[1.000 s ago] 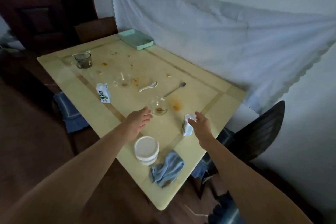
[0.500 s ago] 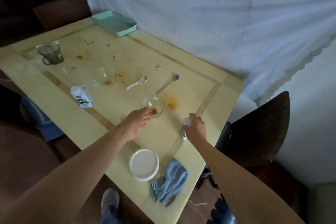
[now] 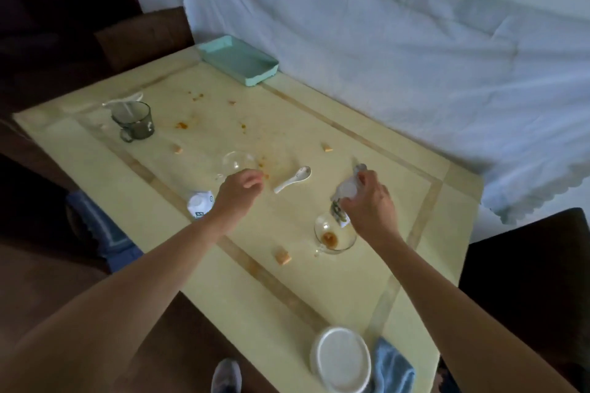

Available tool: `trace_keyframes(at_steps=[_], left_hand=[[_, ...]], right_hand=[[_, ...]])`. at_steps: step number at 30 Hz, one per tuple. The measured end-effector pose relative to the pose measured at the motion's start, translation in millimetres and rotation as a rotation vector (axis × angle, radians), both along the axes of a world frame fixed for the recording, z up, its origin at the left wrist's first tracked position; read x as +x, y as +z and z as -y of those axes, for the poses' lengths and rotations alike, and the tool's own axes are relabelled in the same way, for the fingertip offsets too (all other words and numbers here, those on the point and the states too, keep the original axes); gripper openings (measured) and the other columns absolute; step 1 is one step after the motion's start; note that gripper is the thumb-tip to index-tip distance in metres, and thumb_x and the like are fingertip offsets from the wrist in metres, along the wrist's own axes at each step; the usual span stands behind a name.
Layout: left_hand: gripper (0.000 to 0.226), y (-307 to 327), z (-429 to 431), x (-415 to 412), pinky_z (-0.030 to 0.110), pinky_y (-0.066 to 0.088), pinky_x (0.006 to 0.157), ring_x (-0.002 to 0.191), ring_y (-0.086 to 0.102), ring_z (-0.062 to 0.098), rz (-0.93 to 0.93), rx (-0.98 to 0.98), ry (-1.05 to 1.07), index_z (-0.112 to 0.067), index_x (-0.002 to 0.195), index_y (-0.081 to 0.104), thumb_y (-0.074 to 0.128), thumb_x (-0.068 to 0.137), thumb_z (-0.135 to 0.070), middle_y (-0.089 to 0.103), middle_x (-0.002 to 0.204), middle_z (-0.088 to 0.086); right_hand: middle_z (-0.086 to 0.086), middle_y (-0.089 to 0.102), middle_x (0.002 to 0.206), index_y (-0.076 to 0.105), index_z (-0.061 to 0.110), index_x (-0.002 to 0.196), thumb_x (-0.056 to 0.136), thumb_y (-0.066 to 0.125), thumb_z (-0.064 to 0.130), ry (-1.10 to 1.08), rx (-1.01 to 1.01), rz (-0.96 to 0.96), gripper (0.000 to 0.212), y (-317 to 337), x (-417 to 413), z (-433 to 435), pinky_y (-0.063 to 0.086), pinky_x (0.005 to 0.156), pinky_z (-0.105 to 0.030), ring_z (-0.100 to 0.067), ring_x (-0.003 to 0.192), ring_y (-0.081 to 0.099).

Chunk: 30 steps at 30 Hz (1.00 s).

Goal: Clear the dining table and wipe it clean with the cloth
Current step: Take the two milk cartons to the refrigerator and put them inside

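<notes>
**Two hands busy, cloth waiting at the near corner**

The right hand [image 3: 367, 201] gripped a crumpled carton [image 3: 346, 191], fingers curled round it, just above a glass bowl [image 3: 335, 236] holding orange residue near the desk's right edge. The tip of a metal spoon [image 3: 360, 166] showed at the fingertips; whether it was pinched too could not be told. The left hand [image 3: 238, 193] hovered mid-desk, fingers loosely curled and holding nothing, between a second carton [image 3: 199, 204] and a clear bowl [image 3: 238, 161], with a white spoon [image 3: 293, 178] near it.

The cloth [image 3: 392, 370] lay bunched at the near right corner, just beside a stack of plates [image 3: 340, 359]. A mug [image 3: 132, 121] stood toward the far left corner and a tray [image 3: 239, 60] at the far edge. Crumbs and orange smears dotted the desk [image 3: 319, 290].

Several things looked liable to go wrong. A right hand loaded with both carton and spoon might let one slip onto the glass bowl below. The carton, if not empty, could drip as it tilted. The clear bowl was hard to see against the pale top, so a hasty left-hand reach might knock it. The plates sat close to the near edge, where a passing forearm could push them off.
</notes>
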<state>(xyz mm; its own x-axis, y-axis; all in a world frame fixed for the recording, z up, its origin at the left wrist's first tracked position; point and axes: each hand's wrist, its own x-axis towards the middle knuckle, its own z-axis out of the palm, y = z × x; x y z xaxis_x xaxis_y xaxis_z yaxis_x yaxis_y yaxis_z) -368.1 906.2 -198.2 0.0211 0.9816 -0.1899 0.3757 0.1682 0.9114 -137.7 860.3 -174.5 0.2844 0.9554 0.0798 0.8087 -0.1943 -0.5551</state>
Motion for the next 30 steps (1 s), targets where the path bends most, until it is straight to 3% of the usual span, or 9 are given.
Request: trace_keyframes(at_steps=[2, 5, 8, 11, 16, 19, 23, 27, 30], left_hand=[[0.033, -1, -19, -40, 0.024, 0.041, 0.086, 0.111, 0.060, 0.018, -0.153, 0.033, 0.026, -0.015, 0.113, 0.065, 0.064, 0.080, -0.013, 0.067, 0.116, 0.004], [0.055, -15, -36, -90, 0.028, 0.041, 0.098, 0.119, 0.054, 0.017, -0.351, -0.024, -0.054, -0.019, 0.129, 0.055, 0.070, 0.075, -0.015, 0.059, 0.129, 0.000], [0.080, -35, -44, -122, 0.035, 0.043, 0.100, 0.122, 0.050, 0.021, -0.482, -0.106, -0.224, -0.021, 0.137, 0.044, 0.076, 0.063, -0.024, 0.052, 0.134, 0.003], [0.089, -59, -47, -138, 0.038, 0.042, 0.100, 0.127, 0.043, 0.021, -0.569, -0.088, -0.346, -0.020, 0.140, 0.038, 0.079, 0.061, -0.024, 0.047, 0.137, -0.001], [0.075, -85, -52, -142, 0.035, 0.044, 0.096, 0.124, 0.044, 0.020, -0.538, -0.019, -0.394, -0.020, 0.134, 0.044, 0.074, 0.066, -0.019, 0.049, 0.130, -0.005], [0.067, -94, -52, -137, 0.029, 0.040, 0.099, 0.127, 0.039, 0.018, -0.536, -0.019, -0.408, -0.021, 0.139, 0.041, 0.063, 0.076, -0.011, 0.044, 0.137, -0.005], [0.062, -100, -52, -137, 0.028, 0.041, 0.095, 0.122, 0.040, 0.016, -0.551, -0.004, -0.412, -0.025, 0.139, 0.039, 0.059, 0.081, -0.012, 0.045, 0.133, -0.005], [0.061, -98, -50, -139, 0.029, 0.042, 0.093, 0.121, 0.041, 0.016, -0.532, -0.004, -0.422, -0.027, 0.138, 0.040, 0.059, 0.081, -0.013, 0.047, 0.129, -0.006], [0.062, -92, -44, -141, 0.028, 0.042, 0.091, 0.121, 0.041, 0.016, -0.545, 0.006, -0.424, -0.030, 0.139, 0.040, 0.059, 0.082, -0.013, 0.047, 0.129, -0.007]], right_hand=[[-0.011, 0.058, 0.111, 0.046, 0.010, 0.117, 0.076, 0.059, 0.009, 0.120, -0.042, -0.082, 0.043, -8, -43, -21, 0.041, 0.082, -0.037, -0.032, 0.103, 0.051], [-0.011, 0.061, 0.107, 0.049, 0.012, 0.116, 0.075, 0.061, 0.010, 0.239, -0.104, -0.151, 0.042, -35, -94, -41, 0.044, 0.080, -0.036, -0.031, 0.099, 0.055], [-0.007, 0.060, 0.114, 0.049, 0.014, 0.120, 0.076, 0.061, 0.009, 0.316, -0.187, -0.175, 0.046, -61, -134, -56, 0.039, 0.083, -0.028, -0.028, 0.105, 0.052], [-0.006, 0.060, 0.115, 0.050, 0.014, 0.122, 0.074, 0.062, 0.007, 0.366, -0.235, -0.200, 0.050, -82, -159, -64, 0.036, 0.083, -0.024, -0.027, 0.108, 0.050], [-0.002, 0.058, 0.119, 0.051, 0.015, 0.123, 0.075, 0.058, 0.002, 0.379, -0.260, -0.187, 0.051, -110, -184, -70, 0.031, 0.082, -0.019, -0.025, 0.108, 0.045], [-0.001, 0.055, 0.121, 0.050, 0.015, 0.125, 0.075, 0.055, -0.001, 0.381, -0.253, -0.184, 0.053, -118, -192, -70, 0.028, 0.083, -0.018, -0.023, 0.108, 0.043], [0.003, 0.050, 0.116, 0.043, 0.014, 0.131, 0.074, 0.057, -0.006, 0.337, -0.296, -0.245, 0.062, -124, -199, -69, 0.039, 0.093, -0.027, -0.020, 0.111, 0.044], [0.006, 0.055, 0.099, 0.052, 0.020, 0.109, 0.072, 0.054, -0.005, 0.239, -0.340, -0.301, 0.045, -128, -200, -66, 0.048, 0.086, -0.035, -0.021, 0.100, 0.051], [0.000, 0.058, 0.102, 0.050, 0.016, 0.110, 0.070, 0.060, -0.002, 0.271, -0.356, -0.334, 0.045, -122, -203, -62, 0.047, 0.082, -0.034, -0.024, 0.096, 0.052]])
